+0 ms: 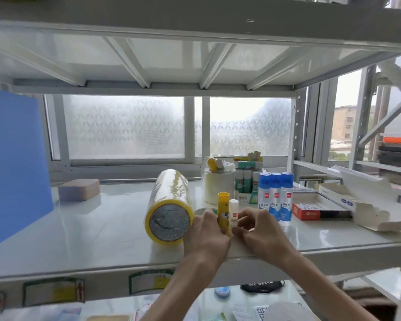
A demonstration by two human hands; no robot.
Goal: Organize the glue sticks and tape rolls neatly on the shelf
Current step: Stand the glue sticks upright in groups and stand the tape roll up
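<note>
Head view, glue sticks (228, 212) upright between hands (232, 232)

Two bare forearms entered from the lower edge of the view. No sleeves covered either arm as far down as they showed. Left hand (206, 235) and right hand (261, 230) were both ungloved; no rings, watch or bands appeared on the wrists or the fingers that showed. Fingernails looked short and unpainted where the blur allowed a look.
</note>
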